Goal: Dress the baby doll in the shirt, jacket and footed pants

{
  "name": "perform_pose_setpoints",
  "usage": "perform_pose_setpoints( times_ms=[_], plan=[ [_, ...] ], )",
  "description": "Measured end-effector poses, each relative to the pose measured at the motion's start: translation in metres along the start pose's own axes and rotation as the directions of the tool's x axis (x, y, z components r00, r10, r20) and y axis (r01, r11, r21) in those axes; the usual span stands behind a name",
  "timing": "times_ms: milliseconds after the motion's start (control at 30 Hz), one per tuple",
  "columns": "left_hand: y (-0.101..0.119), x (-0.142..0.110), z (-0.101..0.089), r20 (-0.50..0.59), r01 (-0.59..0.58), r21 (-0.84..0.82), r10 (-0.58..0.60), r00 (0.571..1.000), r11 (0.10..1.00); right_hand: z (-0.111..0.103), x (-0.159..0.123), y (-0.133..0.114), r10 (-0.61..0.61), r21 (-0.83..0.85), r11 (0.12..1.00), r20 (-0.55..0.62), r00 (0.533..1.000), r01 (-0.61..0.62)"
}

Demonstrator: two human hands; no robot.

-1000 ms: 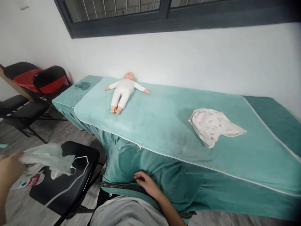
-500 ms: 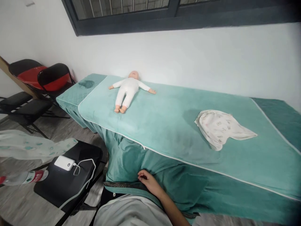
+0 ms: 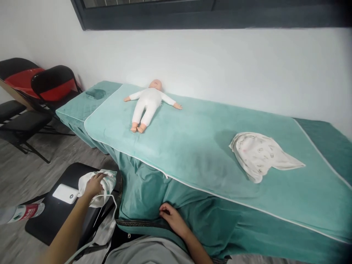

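Observation:
My left hand [image 3: 95, 185] rests on a bunched white cloth with green prints [image 3: 110, 180], its fingers curled into the fabric on the seat of a black folding chair [image 3: 41, 223]. Near the front of the green-covered bed [image 3: 192, 146], my right hand [image 3: 171, 216] lies against the hanging cover, fingers loosely curled in and nothing seen in them. On the bed lies a baby doll [image 3: 148, 102] in a white suit, face up with its arms spread. Farther right sits a crumpled white cloth with small prints [image 3: 255, 154].
A white power bank [image 3: 66, 193] with a pale cable [image 3: 113, 200] lies on the chair seat beside a plastic bottle with a red label [image 3: 29, 211]. Black and red folding chairs [image 3: 55, 82] stand at the far left. A wall runs behind the bed.
My left hand has come into view with the green-printed cloth, which hung spread at the left and is now bunched on the chair. The view has shifted slightly; my right hand stays put.

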State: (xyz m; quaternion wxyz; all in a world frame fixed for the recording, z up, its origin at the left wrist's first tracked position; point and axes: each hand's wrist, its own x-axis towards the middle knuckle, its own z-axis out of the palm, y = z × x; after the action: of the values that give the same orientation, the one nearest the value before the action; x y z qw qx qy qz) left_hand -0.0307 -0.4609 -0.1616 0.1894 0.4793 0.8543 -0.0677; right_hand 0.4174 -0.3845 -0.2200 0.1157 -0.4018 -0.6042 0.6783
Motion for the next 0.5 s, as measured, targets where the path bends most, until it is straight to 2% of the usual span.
perform_pose_setpoints(
  times_ms=[233, 333, 400, 467, 500],
  plan=[
    [-0.045, -0.006, 0.004, 0.014, 0.053, -0.001, -0.053, 0.999, 0.999, 0.005, 0.003, 0.001, 0.014, 0.054, 0.998, -0.005, 1.000, -0.013],
    [-0.057, -0.007, -0.001, -0.007, -0.003, -0.057, 0.003, 1.000, 0.998, -0.012, -0.002, -0.013, -0.025, 0.066, 0.998, 0.027, 0.999, 0.023],
    [-0.059, -0.011, -0.028, -0.069, -0.079, -0.146, 0.069, 0.995, 0.986, -0.039, -0.010, -0.039, -0.086, 0.017, 0.996, 0.023, 0.996, 0.085],
    [-0.057, -0.024, -0.075, -0.202, -0.124, -0.224, 0.079, 0.976, 0.967, -0.078, -0.024, -0.082, -0.161, -0.069, 0.985, -0.054, 0.986, 0.157],
    [-0.055, -0.035, -0.102, -0.300, -0.082, -0.231, 0.009, 0.954, 0.970, -0.100, -0.035, -0.110, -0.200, -0.107, 0.977, -0.128, 0.971, 0.186]
  ],
)
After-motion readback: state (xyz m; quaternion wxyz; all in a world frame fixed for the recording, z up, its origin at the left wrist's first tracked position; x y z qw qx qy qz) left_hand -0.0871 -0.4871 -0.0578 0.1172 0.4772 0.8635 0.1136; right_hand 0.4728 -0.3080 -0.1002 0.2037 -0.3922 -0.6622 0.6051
